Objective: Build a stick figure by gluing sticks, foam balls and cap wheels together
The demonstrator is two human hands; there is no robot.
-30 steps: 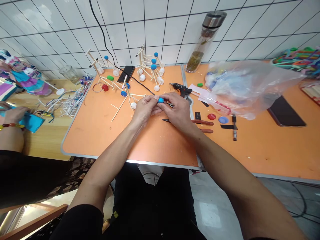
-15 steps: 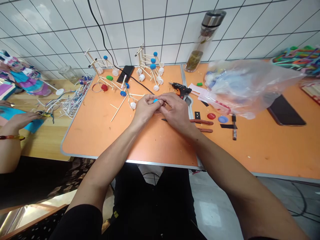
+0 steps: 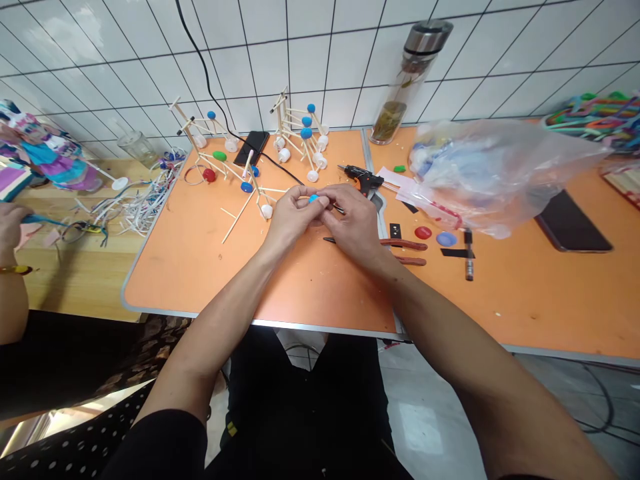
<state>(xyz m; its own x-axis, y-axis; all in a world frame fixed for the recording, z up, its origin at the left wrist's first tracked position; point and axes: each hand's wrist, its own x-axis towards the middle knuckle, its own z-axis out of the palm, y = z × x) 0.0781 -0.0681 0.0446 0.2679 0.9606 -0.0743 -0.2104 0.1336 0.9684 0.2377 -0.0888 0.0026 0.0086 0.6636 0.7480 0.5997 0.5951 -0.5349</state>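
Observation:
My left hand point(image 3: 291, 219) and my right hand point(image 3: 351, 220) meet over the middle of the orange table point(image 3: 200, 267). Both pinch a small blue cap point(image 3: 313, 198) between their fingertips. Only a sliver of the cap shows between the fingers. A thin dark tool tip sticks out beside my right fingers. Just behind the hands lie stick models with bottle-cap wheels point(image 3: 300, 137) and a black and orange glue gun point(image 3: 361, 178).
Red-handled pliers point(image 3: 405, 252), a red cap point(image 3: 423, 232) and a blue cap point(image 3: 446, 239) lie to the right. A clear plastic bag point(image 3: 490, 177), a phone point(image 3: 573, 230) and a tall bottle point(image 3: 407, 83) stand beyond. Another person's hand point(image 3: 9, 223) works at the wooden table on the left.
My fingers have closed tighter round the blue cap, hiding most of it. The other person's hand on the left has pulled back toward the left edge, taking the blue sheet away.

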